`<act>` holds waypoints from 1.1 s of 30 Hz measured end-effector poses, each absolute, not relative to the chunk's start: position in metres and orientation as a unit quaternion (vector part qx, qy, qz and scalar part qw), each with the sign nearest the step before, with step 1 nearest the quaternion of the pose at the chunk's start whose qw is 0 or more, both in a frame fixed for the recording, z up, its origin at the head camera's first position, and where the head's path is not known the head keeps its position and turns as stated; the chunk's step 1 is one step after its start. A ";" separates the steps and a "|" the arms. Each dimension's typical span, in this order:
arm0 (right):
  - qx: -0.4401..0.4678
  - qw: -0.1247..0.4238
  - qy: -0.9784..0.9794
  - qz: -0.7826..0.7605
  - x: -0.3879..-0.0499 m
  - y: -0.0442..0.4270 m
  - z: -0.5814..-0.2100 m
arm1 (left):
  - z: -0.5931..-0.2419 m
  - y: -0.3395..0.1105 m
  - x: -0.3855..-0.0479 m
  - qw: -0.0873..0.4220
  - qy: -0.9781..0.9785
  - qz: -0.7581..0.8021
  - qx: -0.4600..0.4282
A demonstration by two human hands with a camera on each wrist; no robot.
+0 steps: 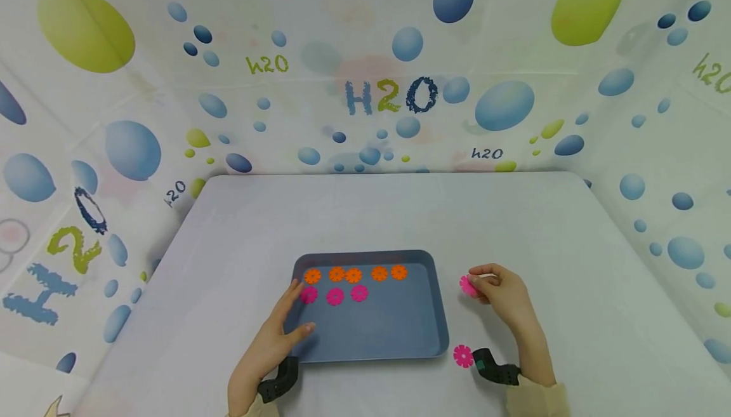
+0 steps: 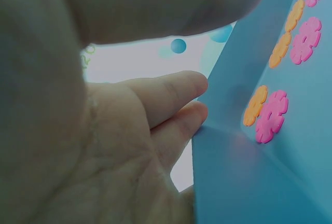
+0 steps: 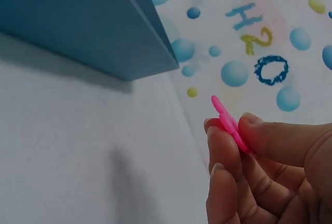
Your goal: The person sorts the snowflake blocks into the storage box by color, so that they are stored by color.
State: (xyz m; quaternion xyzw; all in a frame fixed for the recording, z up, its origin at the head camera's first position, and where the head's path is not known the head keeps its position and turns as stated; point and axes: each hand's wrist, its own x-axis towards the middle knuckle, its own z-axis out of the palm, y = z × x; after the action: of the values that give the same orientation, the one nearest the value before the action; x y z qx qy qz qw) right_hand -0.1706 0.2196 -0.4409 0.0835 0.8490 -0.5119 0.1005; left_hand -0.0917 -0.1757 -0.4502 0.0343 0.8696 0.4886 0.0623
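A blue-grey tray [image 1: 394,334] lies on the table with a row of several orange flower-shaped discs [image 1: 353,275] near its far edge. Below that row are three pink flower-shaped discs [image 1: 335,296]. My left hand [image 1: 278,334] rests at the tray's left rim, fingers extended and thumb over the inside. My right hand [image 1: 505,293] is to the right of the tray, above the table, and pinches a pink flower-shaped disc [image 3: 230,124] between thumb and index finger. Another pink disc [image 1: 463,356] lies on the table by the tray's near right corner, beside the right wrist's black band.
The white table [image 1: 388,211] extends behind and to both sides of the tray. A white cloth backdrop [image 1: 320,87] printed with blue and green drops and H2O lettering surrounds it. Black camera bands [image 1: 280,380] sit on both wrists.
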 end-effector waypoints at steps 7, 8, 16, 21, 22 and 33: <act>0.055 0.096 0.840 -0.531 -0.185 0.206 -0.435 | -0.451 -0.176 -0.092 0.067 0.868 0.490 0.030; 0.052 0.094 0.838 -0.534 -0.187 0.204 -0.434 | -0.452 -0.176 -0.092 0.067 0.868 0.491 0.030; 0.030 0.085 0.836 -0.542 -0.195 0.184 -0.431 | -0.451 -0.176 -0.092 0.066 0.868 0.490 0.031; 0.007 0.083 0.846 -0.527 -0.197 0.166 -0.434 | -0.450 -0.176 -0.092 0.062 0.869 0.489 0.035; 0.003 0.084 0.849 -0.522 -0.197 0.162 -0.435 | -0.450 -0.176 -0.092 0.062 0.870 0.489 0.036; -0.024 0.081 0.861 -0.502 -0.199 0.124 -0.434 | -0.450 -0.175 -0.092 0.060 0.870 0.487 0.035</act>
State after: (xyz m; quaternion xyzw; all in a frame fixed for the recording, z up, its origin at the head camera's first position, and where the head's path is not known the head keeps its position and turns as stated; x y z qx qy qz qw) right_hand -0.1986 0.1244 -0.4343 -0.0240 0.8610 -0.5015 0.0811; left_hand -0.0921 -0.1752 -0.4496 0.0349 0.8705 0.4873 0.0603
